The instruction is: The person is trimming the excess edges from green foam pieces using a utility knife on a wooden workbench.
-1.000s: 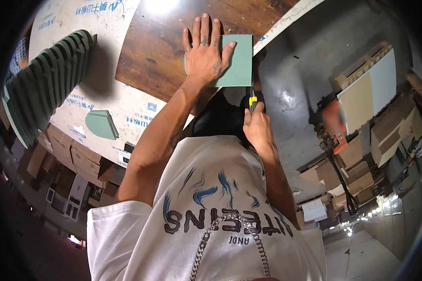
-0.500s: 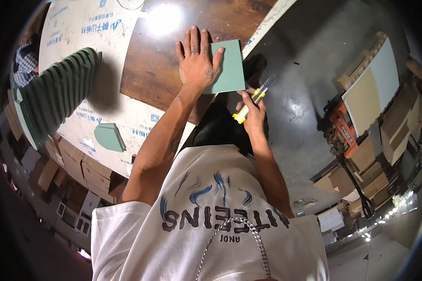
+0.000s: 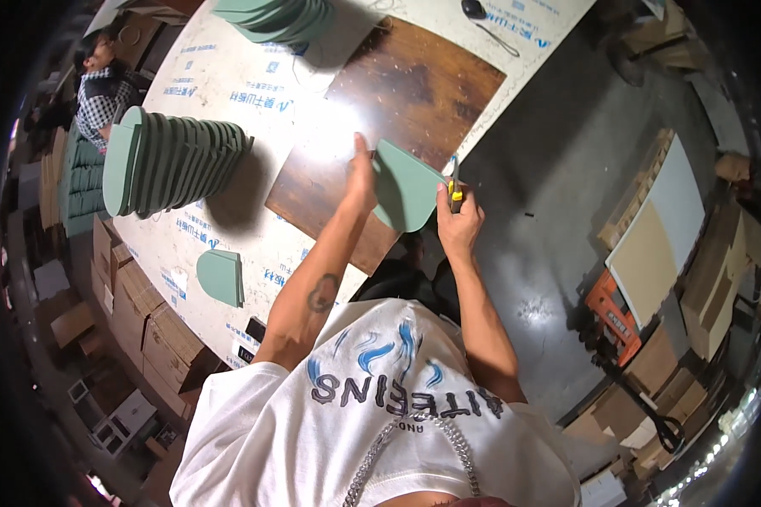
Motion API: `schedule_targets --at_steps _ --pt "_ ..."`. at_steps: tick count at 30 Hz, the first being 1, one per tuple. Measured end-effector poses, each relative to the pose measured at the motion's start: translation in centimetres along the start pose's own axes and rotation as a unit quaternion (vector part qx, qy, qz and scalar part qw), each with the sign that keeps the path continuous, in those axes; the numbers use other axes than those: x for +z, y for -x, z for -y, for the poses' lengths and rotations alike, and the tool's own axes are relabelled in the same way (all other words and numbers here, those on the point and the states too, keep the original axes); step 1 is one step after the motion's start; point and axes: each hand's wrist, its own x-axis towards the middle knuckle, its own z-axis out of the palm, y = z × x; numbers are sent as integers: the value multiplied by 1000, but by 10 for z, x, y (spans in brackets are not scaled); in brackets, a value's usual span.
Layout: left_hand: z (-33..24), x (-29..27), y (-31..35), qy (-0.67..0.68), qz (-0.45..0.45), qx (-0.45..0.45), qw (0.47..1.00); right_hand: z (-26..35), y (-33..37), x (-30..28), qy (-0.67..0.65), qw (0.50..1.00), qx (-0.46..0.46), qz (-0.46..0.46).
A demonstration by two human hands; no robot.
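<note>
A green panel (image 3: 406, 190) with one rounded end is lifted at a tilt over the near right edge of the brown wooden board (image 3: 435, 80). My left hand (image 3: 362, 182) grips the panel's left edge, with most of its fingers hidden. At the opposite edge, my right hand (image 3: 459, 221) is closed round a yellow and black utility knife (image 3: 456, 194) pointing away from me. Its fingertips touch the panel's right corner. Left of the board, a long row of green panels (image 3: 173, 165) stands on the white table (image 3: 254, 228). A few smaller green pieces (image 3: 218, 277) lie nearer me.
More green panels (image 3: 275, 19) are piled at the far side. A black mouse-shaped object (image 3: 473, 9) lies near the far edge. Someone in a checked sleeve (image 3: 101, 100) is at the far left. Cardboard boxes (image 3: 148, 317) stand left; an orange pallet jack (image 3: 613, 313) is right.
My left hand has gone from lying flat on the panel to holding its edge. The panel is now raised and turned, its rounded end toward me. The knife is more upright in my right hand.
</note>
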Motion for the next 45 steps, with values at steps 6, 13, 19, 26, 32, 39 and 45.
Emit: schedule_targets --at_steps 6,13,19,26,32,39,45 --pt "-25 -34 -16 152 120 223 955 21 -40 7 -125 983 -83 103" --pt "11 -28 -41 -292 8 367 883 -60 -6 21 -41 994 95 19" --pt "0 10 -71 -521 -16 598 609 -42 -11 -24 -92 921 355 131" --pt "0 69 -109 -570 -114 577 575 -36 -11 -20 47 979 67 187" --pt "-6 81 -126 -537 -157 593 579 -57 -39 -17 130 978 -50 158" --pt "-13 94 -110 -519 -170 553 629 -78 -60 -29 220 954 -120 163" --pt "-11 93 -114 -521 -180 553 625 -99 -59 -47 255 940 -145 173"
